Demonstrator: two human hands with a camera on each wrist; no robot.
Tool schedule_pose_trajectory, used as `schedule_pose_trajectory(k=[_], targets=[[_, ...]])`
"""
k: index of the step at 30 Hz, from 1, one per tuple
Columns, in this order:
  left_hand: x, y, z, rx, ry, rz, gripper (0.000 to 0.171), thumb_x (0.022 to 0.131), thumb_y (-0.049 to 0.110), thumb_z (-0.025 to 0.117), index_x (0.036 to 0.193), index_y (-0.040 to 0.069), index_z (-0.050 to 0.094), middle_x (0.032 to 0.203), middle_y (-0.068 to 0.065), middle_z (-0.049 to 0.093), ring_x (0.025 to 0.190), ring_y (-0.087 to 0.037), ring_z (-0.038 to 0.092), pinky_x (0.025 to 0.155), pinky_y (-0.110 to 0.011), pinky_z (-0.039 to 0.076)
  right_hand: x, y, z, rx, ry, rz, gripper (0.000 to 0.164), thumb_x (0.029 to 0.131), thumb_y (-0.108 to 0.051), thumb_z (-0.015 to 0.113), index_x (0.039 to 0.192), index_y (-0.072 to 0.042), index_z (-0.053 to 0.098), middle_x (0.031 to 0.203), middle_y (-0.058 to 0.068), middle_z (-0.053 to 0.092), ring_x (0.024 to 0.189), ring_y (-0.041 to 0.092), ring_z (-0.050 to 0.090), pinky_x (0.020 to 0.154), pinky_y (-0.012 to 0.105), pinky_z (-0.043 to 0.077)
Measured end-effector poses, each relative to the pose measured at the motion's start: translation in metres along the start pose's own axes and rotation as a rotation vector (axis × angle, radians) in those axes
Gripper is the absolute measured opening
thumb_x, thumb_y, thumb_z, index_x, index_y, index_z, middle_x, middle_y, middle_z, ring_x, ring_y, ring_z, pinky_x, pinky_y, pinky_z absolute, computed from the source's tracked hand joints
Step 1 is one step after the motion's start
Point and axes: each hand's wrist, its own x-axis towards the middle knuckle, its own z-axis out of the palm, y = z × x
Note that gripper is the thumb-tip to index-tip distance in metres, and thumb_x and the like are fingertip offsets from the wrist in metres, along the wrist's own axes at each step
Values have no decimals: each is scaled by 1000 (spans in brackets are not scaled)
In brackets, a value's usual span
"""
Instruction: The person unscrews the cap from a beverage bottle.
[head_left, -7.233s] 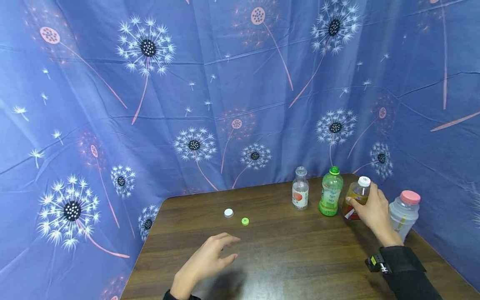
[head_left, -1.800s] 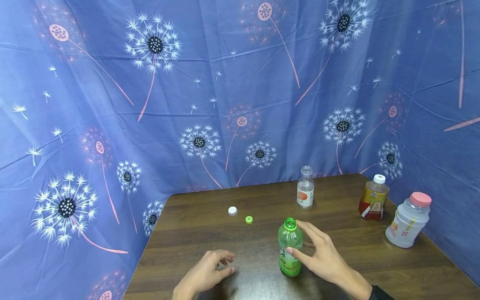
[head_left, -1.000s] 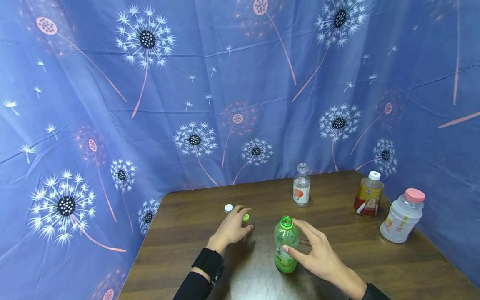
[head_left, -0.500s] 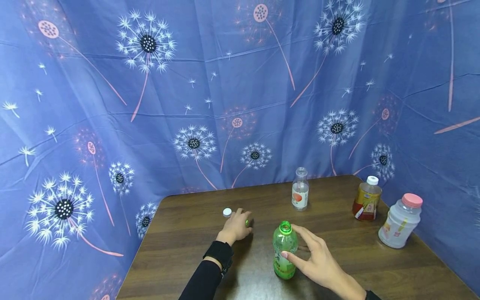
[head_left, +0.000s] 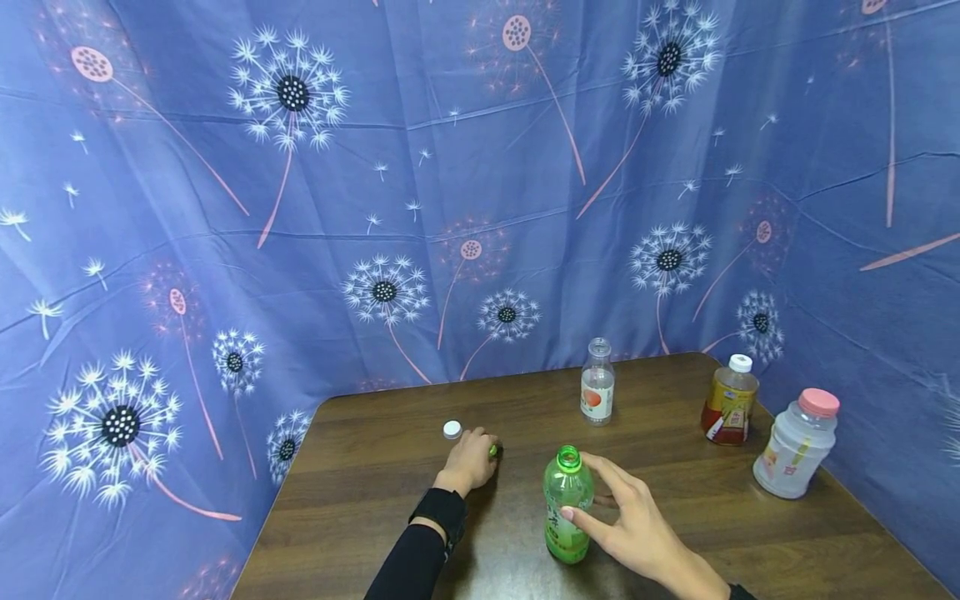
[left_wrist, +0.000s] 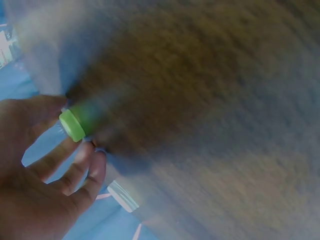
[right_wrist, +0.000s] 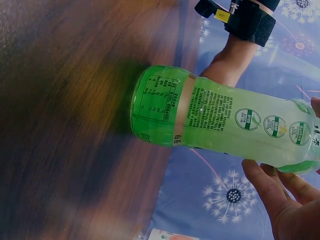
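A green plastic bottle (head_left: 567, 510) without a cap stands upright at the front middle of the table, its label facing the right wrist camera. My right hand (head_left: 637, 525) holds it round the upper part, thumb on the near side and fingers behind. Farther left, my left hand (head_left: 470, 461) reaches down to the tabletop and pinches a light green bottle cap (left_wrist: 72, 125) between thumb and fingers; the hand covers most of that cap in the head view. Beside the left fingers lies a white cap (head_left: 452, 429).
A clear bottle (head_left: 597, 383) with a white label, uncapped, stands at the back of the wooden table (head_left: 360, 467). To the right are an amber bottle (head_left: 730, 402) with white cap and a pink-lidded jar (head_left: 797, 446). Blue dandelion curtains (head_left: 480, 167) hang behind.
My right hand left the amber bottle and brought the green bottle forward from the back row. My left hand then moved forward and took hold of the green cap.
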Motion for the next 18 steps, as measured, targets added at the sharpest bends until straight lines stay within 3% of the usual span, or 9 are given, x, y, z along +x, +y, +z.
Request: schedule_pose_trajectory(k=[5,9,18], targets=[[-4,-1,0,-5,34,39,30,85,6,82,114,11,77,115,-11,69,105,-33,67,93,-46,58,0,1,2,1,9,-10,66,89,-36,85,147,-34,53,139,-5,65,118,23,68,75,23,61],[-11,4,-6,-12,37,102,21,88,4,79,108,12,78,107,-8,69,101,-31,70,91,-39,58,0,1,2,14,12,-20,66,89,-35,86,147,-33,53,139,-2,65,117,28,69,76,21,60],[-19,28,-36,-175,22,188,24,99,10,71,122,9,74,113,-7,66,102,-20,67,88,-34,58,0,2,3,41,13,-40,67,89,-30,86,147,-30,53,137,1,66,113,25,71,77,21,61]])
